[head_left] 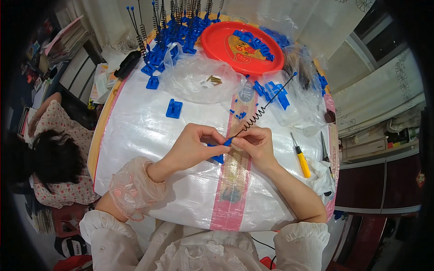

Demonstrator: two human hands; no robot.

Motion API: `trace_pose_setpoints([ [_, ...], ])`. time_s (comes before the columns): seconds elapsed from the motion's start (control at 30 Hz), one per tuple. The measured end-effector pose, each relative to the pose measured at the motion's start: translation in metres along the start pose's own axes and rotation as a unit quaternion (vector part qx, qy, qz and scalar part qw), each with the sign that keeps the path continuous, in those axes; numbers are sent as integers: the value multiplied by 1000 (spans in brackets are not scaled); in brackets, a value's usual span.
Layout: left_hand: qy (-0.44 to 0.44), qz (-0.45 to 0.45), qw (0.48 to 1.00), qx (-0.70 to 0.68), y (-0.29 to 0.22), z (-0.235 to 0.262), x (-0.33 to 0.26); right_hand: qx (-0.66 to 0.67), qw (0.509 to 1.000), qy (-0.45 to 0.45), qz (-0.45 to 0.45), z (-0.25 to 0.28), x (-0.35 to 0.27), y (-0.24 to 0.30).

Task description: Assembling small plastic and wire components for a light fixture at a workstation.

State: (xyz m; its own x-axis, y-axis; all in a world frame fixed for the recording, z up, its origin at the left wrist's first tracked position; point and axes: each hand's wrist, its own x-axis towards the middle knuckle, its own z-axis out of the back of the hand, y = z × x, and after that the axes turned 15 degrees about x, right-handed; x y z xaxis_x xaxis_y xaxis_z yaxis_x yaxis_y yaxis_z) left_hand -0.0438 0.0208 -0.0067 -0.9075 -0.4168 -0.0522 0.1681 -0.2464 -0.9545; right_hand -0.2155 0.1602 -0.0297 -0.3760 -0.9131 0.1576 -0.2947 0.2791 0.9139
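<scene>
Left hand (196, 144) and right hand (254, 143) pinch a blue plastic base (220, 151) with a black coiled wire (261, 109) (blue-tipped) over the white-covered table (149, 131).

— What covered the table (149, 135)?

— A white woven plastic sheet with a faint sheen and a pink printed stripe down the middle. Both hands pinched a small blue clip (220, 157) of matt moulded plastic, and a black wire spring (262, 108), thin coiled metal, rose from it to the far right.

— And at the far end?

— A glossy red plastic tray (226, 43) held more blue plastic pieces. Near it lay a crinkled clear plastic bag (190, 83), shiny, with small brass-coloured metal bits inside. At the right sat a screwdriver (301, 159) with a smooth yellow plastic handle and metal shaft. The sleeves were sheer, frilled white cloth.
</scene>
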Motion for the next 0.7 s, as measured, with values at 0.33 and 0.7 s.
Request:
trace_pose_setpoints([
  [0.33, -2, -25, 1000, 6, 4, -1, -1, -7, 1000, -3, -2, -2, -1, 1],
  [0.7, 10, 2, 1000, 6, -2, 1, -2, 2, 1000, 0, -8, -2, -1, 2],
])
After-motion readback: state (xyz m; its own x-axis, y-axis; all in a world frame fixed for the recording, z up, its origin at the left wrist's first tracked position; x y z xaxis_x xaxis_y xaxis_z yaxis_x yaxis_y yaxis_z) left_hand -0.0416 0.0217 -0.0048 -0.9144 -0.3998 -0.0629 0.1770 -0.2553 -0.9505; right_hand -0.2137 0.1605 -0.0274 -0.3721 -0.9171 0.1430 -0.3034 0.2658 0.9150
